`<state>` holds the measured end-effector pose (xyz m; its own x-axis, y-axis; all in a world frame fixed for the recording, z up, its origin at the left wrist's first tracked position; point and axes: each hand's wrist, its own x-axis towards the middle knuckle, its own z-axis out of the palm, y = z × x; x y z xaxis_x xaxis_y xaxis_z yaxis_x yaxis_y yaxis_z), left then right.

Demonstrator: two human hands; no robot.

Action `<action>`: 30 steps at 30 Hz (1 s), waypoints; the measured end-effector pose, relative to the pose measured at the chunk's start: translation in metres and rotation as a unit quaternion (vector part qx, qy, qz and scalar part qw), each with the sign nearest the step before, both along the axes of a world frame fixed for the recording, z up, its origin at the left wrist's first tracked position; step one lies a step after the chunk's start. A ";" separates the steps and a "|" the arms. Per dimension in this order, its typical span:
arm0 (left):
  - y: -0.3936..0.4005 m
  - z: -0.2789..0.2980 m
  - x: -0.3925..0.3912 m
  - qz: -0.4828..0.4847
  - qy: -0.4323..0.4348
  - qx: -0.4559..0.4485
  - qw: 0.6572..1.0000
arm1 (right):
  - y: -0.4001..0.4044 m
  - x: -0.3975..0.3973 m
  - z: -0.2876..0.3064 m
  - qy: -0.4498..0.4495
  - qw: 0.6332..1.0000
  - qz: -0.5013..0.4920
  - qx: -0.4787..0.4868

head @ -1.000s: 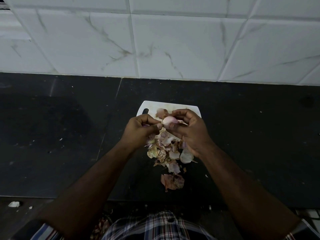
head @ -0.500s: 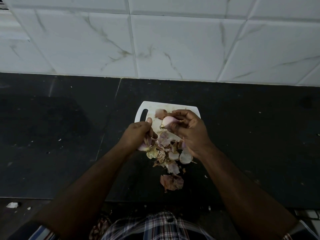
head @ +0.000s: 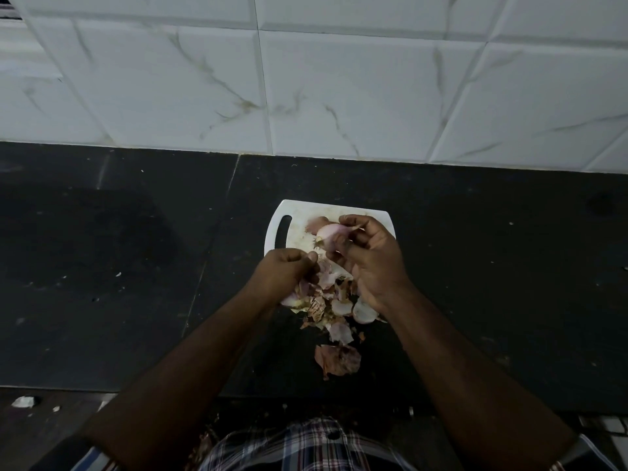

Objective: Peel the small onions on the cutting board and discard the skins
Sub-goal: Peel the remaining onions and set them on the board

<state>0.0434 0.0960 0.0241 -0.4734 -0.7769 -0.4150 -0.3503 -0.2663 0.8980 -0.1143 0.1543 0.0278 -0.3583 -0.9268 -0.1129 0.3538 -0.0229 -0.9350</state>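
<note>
A small white cutting board (head: 283, 229) with a handle slot lies on the dark counter. My right hand (head: 370, 260) holds a pale pink small onion (head: 328, 234) above the board, its root end pointing left. My left hand (head: 285, 271) is closed just left of and below the onion, pinching a strip of skin that hangs toward the pile. A heap of pink and brown onion skins (head: 326, 300) covers the board's near half. Two peeled pale pieces (head: 363, 312) lie beside my right wrist.
Loose skins (head: 338, 360) lie on the black counter (head: 136, 266) in front of the board. White marbled wall tiles (head: 306, 79) rise behind the counter. A small white scrap (head: 22, 401) sits at the counter's near left edge.
My left hand has pulled away from the onion, down and to the left, with a strip of skin. My right hand has kept the onion over the board.
</note>
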 end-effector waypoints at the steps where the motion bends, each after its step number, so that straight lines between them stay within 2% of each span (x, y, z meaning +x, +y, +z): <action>1: -0.001 -0.002 0.002 -0.020 -0.046 -0.026 0.998 | 0.000 -0.003 0.001 -0.010 1.000 -0.008 0.017; 3: -0.006 -0.004 0.005 -0.052 -0.120 -0.061 0.989 | 0.000 -0.009 0.002 0.004 0.998 -0.018 0.052; 6: -0.011 -0.008 0.010 -0.084 -0.148 -0.104 0.980 | 0.003 -0.013 0.003 0.027 0.996 -0.013 0.082; 8: -0.013 -0.005 0.010 -0.098 -0.117 -0.120 0.981 | 0.003 -0.013 0.003 0.044 0.995 -0.010 0.089; 11: -0.009 0.004 0.003 -0.094 0.003 -0.072 0.993 | 0.002 -0.011 0.002 0.081 0.992 -0.009 0.091; 13: -0.006 0.005 -0.003 -0.092 0.049 -0.081 0.991 | 0.002 -0.007 0.001 0.081 0.993 0.004 0.088; 16: -0.004 0.002 -0.007 -0.060 0.081 -0.075 0.992 | 0.003 -0.002 0.002 0.019 0.997 0.008 0.080; 19: -0.003 -0.003 -0.001 -0.045 0.076 -0.040 0.995 | 0.004 -0.008 0.008 -0.068 0.995 -0.022 0.075; 20: -0.004 -0.006 0.002 -0.036 0.073 -0.022 0.996 | 0.005 -0.011 0.012 -0.070 0.994 -0.034 0.076; 21: -0.005 -0.010 0.005 -0.031 0.069 -0.008 0.997 | 0.005 -0.015 0.013 -0.031 0.995 -0.044 0.083; 23: -0.007 -0.015 0.010 -0.029 0.078 0.017 0.996 | 0.005 -0.021 0.011 0.106 0.985 -0.068 0.116; 25: -0.007 -0.015 0.012 -0.030 0.098 0.043 0.994 | 0.005 -0.022 0.003 0.249 0.954 -0.071 0.149; 27: -0.007 -0.011 0.012 -0.033 0.109 0.055 0.992 | 0.006 -0.021 -0.002 0.378 0.912 -0.025 0.159; 29: -0.008 -0.010 0.012 -0.031 0.105 0.060 0.992 | 0.006 -0.021 -0.001 0.441 0.884 0.047 0.147; 30: -0.009 -0.011 0.013 -0.029 0.103 0.058 0.993 | 0.005 -0.021 -0.001 0.439 0.884 0.077 0.138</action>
